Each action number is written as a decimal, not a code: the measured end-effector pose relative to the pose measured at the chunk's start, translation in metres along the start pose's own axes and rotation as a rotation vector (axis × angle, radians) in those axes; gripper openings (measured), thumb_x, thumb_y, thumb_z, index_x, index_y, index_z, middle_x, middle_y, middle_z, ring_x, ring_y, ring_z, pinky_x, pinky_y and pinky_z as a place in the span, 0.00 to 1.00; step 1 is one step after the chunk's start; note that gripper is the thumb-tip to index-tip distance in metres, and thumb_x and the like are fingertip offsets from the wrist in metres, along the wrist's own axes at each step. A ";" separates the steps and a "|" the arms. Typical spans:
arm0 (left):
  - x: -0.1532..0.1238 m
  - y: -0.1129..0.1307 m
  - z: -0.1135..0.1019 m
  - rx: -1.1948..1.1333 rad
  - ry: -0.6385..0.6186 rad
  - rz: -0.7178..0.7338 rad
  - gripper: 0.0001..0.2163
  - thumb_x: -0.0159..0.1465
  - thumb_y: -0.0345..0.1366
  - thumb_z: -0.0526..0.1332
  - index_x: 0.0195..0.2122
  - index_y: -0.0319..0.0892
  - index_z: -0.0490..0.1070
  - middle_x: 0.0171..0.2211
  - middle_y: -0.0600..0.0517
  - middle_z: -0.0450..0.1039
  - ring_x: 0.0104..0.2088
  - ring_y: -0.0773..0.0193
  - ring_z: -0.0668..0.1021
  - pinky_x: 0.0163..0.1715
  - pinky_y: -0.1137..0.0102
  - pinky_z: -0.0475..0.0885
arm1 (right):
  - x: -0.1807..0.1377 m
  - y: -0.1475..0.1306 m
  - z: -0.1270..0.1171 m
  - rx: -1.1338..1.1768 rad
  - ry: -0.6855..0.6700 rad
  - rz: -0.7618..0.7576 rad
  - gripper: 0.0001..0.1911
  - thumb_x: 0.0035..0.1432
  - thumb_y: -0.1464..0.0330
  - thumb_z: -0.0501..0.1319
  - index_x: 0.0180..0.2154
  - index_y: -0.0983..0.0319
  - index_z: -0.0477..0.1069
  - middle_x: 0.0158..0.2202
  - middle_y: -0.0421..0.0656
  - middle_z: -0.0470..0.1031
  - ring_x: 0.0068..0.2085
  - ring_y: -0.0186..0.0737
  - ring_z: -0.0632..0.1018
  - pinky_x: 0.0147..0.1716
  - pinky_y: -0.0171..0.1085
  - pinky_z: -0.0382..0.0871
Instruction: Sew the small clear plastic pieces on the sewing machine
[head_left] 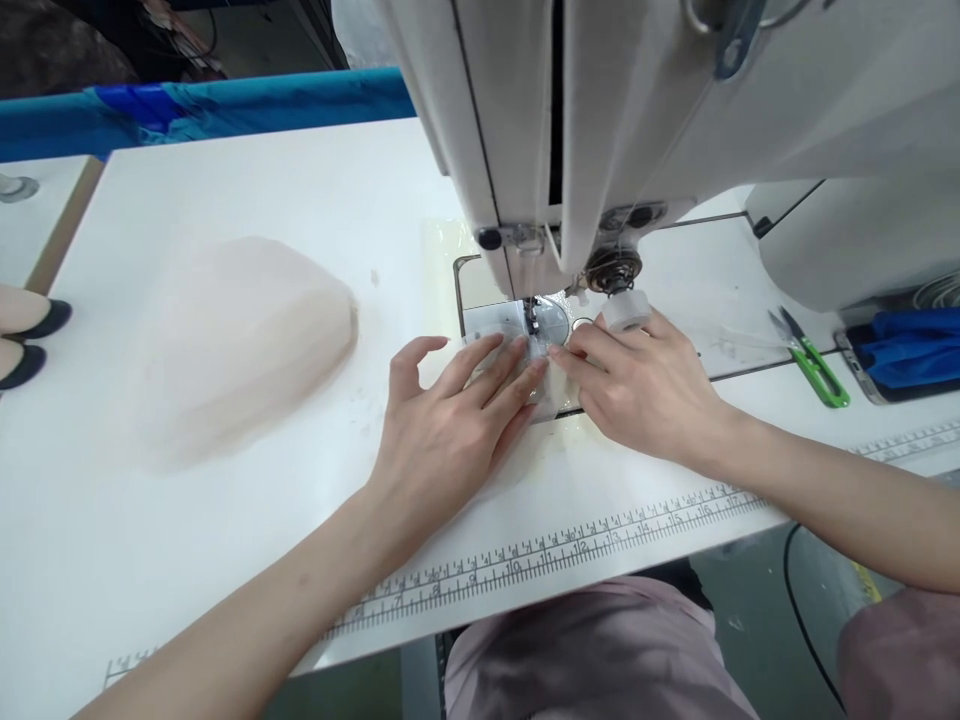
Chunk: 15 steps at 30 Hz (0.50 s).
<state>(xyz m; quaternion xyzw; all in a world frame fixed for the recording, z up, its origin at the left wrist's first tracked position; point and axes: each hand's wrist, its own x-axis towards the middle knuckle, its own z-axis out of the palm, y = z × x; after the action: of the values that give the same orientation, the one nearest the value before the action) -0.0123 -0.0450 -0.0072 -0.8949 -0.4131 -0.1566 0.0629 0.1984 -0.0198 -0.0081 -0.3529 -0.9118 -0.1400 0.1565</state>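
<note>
A white sewing machine (510, 150) stands over the table, its presser foot (532, 318) down by the shiny needle plate (553, 322). Under the foot lies a thin, sheer piece of fabric (551, 385), hard to make out against the plate. My left hand (461, 425) rests on it with fingers stretched out and slightly spread, just left of the foot. To the right of the foot, my right hand (641, 385) has its fingertips pinched together at the fabric's edge. A small white cylinder (628, 310) sits right above that hand's index finger; whether the hand touches it, I cannot tell.
A sheer pale pink fabric pile (259, 345) lies on the white table at left. Green thread snips (814, 365), a phone (859, 365) and blue cloth (915, 345) are at right. A printed ruler (525, 562) follows the front edge. Two beige, black-ended shapes (30, 318) jut in from the left.
</note>
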 end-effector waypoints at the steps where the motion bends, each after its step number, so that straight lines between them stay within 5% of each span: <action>1: 0.000 0.000 0.000 -0.007 0.003 -0.004 0.19 0.69 0.33 0.54 0.60 0.52 0.62 0.56 0.49 0.71 0.57 0.51 0.72 0.54 0.46 0.61 | 0.000 0.000 0.000 -0.003 -0.006 0.002 0.17 0.60 0.79 0.50 0.40 0.64 0.75 0.38 0.45 0.78 0.39 0.42 0.71 0.36 0.42 0.55; 15: 0.004 0.000 0.002 -0.039 -0.002 -0.039 0.18 0.69 0.33 0.54 0.59 0.54 0.62 0.55 0.50 0.72 0.57 0.53 0.73 0.56 0.46 0.59 | 0.000 0.001 0.004 -0.042 0.007 0.013 0.16 0.62 0.79 0.49 0.40 0.64 0.75 0.39 0.45 0.76 0.39 0.41 0.70 0.35 0.41 0.55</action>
<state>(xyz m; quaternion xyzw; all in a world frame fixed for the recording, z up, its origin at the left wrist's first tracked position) -0.0097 -0.0415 -0.0080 -0.8880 -0.4273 -0.1648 0.0420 0.1985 -0.0174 -0.0120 -0.3615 -0.9057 -0.1595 0.1533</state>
